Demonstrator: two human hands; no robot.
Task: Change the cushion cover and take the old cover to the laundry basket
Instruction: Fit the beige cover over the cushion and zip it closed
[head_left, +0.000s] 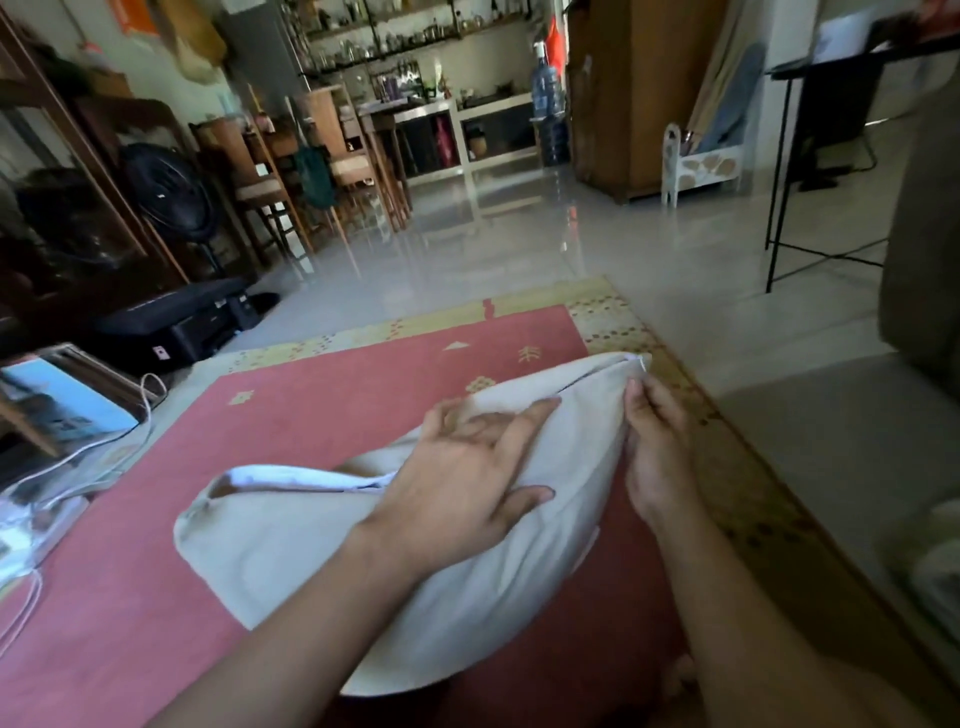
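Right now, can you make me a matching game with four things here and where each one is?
Things:
1. left hand
2. right hand
3. cushion
4. blue bottle

Places:
A. far back, by the counter
B. lying on the red rug
C. flat on top of the cushion
D. pinching the cushion's far corner

Pairs: 1-C, 2-D, 3-B, 4-A

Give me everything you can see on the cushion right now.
The cushion is plump, in an off-white cloth cover, lying across a red patterned rug. Its long upper edge gapes at the left, where a paler lining shows. The left hand presses flat on its top, fingers spread. The right hand pinches the cover at the far right corner. I cannot tell whether a zip is there.
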